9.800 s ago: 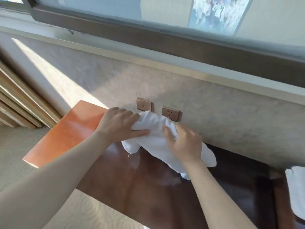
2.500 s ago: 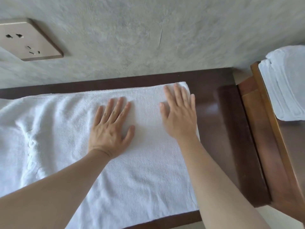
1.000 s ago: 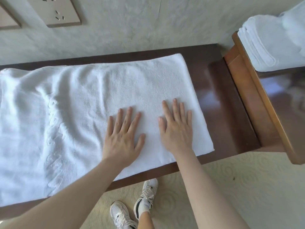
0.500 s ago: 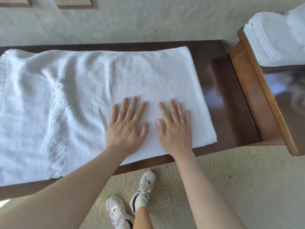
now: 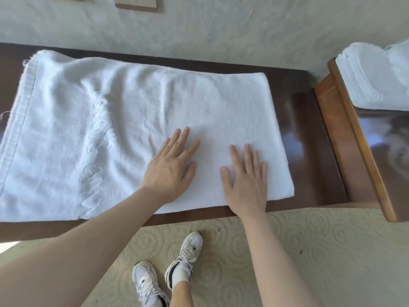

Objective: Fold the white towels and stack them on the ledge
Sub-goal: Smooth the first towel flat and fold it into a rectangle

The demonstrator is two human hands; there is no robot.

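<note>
A white towel [image 5: 124,120] lies spread flat along the dark wooden ledge [image 5: 309,138], with a raised embroidered band left of centre. My left hand [image 5: 171,168] presses flat on the towel near its front edge, fingers straight and spread. Beside it, my right hand [image 5: 247,182] lies flat on the towel's front right part, fingers straight. A folded white towel [image 5: 374,78] sits on the raised wooden surface at the far right.
A lighter wooden table edge [image 5: 354,138] rises at the right end of the ledge. Wall sockets [image 5: 136,3] sit on the grey wall behind. My feet in white sneakers [image 5: 168,273] stand on patterned carpet below the ledge.
Since the oldest frame the bunched towel has been spread flat. Over the last second both flat hands have slid toward the towel's front edge, and the view has shifted right and back.
</note>
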